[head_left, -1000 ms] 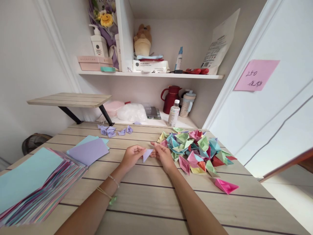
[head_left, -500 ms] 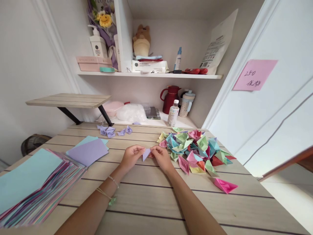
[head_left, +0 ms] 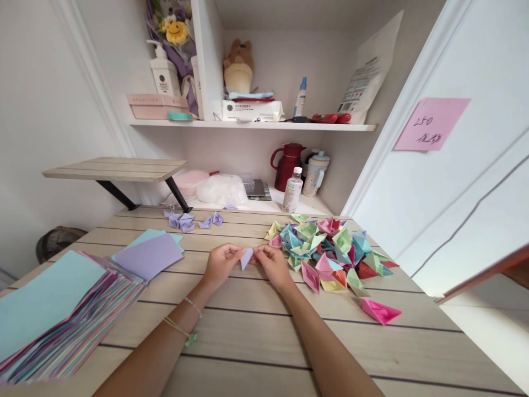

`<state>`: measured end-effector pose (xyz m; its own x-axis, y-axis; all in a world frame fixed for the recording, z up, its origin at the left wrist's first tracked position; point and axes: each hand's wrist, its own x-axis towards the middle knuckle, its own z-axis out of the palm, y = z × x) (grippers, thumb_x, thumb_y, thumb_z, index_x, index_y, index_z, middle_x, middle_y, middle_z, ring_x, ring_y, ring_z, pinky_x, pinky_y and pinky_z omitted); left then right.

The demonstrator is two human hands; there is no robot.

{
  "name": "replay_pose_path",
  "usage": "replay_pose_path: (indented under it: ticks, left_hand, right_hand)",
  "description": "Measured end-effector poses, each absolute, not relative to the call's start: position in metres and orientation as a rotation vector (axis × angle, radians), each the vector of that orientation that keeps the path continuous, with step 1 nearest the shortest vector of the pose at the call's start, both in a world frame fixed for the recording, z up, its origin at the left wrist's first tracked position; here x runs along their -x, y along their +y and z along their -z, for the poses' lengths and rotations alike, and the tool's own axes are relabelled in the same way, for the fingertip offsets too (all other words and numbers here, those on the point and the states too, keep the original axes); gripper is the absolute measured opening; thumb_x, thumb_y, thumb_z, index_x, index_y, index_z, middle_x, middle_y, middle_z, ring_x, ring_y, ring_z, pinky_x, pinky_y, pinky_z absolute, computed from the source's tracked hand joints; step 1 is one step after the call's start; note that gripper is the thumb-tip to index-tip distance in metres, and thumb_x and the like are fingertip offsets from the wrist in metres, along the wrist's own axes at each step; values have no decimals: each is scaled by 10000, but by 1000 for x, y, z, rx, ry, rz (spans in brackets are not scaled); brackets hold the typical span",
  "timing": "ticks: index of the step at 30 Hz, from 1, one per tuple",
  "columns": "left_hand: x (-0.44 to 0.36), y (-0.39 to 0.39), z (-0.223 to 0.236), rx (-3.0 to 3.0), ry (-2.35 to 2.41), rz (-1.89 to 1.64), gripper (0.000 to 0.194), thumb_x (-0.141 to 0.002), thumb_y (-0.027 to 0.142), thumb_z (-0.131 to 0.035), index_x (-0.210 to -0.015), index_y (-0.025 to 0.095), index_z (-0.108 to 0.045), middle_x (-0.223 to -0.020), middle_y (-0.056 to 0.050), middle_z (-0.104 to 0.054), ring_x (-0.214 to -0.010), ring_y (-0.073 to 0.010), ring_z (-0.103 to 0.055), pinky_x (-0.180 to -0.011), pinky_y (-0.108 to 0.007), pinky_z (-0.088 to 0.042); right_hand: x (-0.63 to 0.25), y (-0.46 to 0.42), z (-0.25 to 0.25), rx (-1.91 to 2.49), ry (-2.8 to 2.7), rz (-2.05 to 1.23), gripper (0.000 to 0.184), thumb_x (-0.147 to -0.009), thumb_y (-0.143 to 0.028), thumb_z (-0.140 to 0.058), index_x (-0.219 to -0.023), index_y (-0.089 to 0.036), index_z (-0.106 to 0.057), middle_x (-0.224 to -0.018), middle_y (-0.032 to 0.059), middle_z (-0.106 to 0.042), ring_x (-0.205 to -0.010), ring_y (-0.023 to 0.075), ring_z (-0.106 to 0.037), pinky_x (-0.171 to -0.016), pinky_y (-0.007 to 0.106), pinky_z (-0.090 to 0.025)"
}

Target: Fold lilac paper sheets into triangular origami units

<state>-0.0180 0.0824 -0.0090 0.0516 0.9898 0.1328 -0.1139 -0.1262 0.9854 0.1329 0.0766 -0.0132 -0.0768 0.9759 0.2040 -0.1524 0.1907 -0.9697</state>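
Observation:
Between my two hands, above the middle of the table, is a small folded piece of purple paper (head_left: 247, 258), its lower corner pointing down. My left hand (head_left: 222, 262) pinches its left edge with thumb and fingers. On the opposite edge, my right hand (head_left: 270, 263) is closed on the same paper, some fingertips hidden behind it. A heap of folded paper boats (head_left: 326, 248) in many colours lies just right of my right hand. One bright pink paper boat (head_left: 381, 312) sits apart, nearer to me. Several small purple folded pieces (head_left: 185, 221) lie beyond my left hand.
A thick stack of coloured paper (head_left: 82, 314) covers the table's left side, with loose purple sheets (head_left: 149, 257) beside it. Behind stand a small raised wooden shelf (head_left: 115, 168), a plastic bottle (head_left: 292, 191) and a red jug (head_left: 287, 166). A pink note (head_left: 432, 124) hangs on the right wall.
Both hands stay in nearly the same place with the purple paper between them. The paper's tilt differs slightly. The camera view has shifted a little.

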Motion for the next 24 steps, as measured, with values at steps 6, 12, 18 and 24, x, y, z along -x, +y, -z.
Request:
replay_pose_path:
  ticks: [6, 12, 18, 24]
  left_hand:
    - [17, 81, 8, -1253, 981, -1294, 235, -586, 317, -717, -695, 123, -643, -664, -61, -690, -637, -183, -648, -631, -295, -529]
    - [15, 78, 5, -1258, 956, -1239, 235, -592, 331, -712, -682, 129, -633, -661, -60, -688, -626, -184, -646, -619, -303, -534]
    - [18, 78, 3, -1181, 969, -1219, 258, -604, 344, -704, -710, 125, -619, -672, -57, -685, -624, -176, -642, -595, -295, -534]
    - [19, 80, 1, -1111, 966, -1240, 258, -594, 324, -715, -714, 125, -602, -645, -41, -675, -618, -169, -641, -632, -308, -529]
  right_hand:
    - [-132, 75, 11, 908, -1208, -1167, 193, -685, -350, -591, -594, -180, -588, -587, 0, -626, -577, 149, -582, -596, 265, -461]
    - [-133, 75, 12, 944, -1220, -1100, 210, -690, -335, -578, -551, -179, -565, -536, -14, -590, -527, 134, -543, -567, 254, -442]
    - [-134, 74, 8, 870, -1239, -1168, 242, -704, -412, -586, -677, -177, -637, -629, 9, -640, -595, 154, -586, -612, 273, -461]
    - [-133, 77, 14, 804, -1214, -1286, 346, -625, -366, -683, -911, -179, -636, -740, 28, -675, -654, 155, -612, -651, 276, -467]
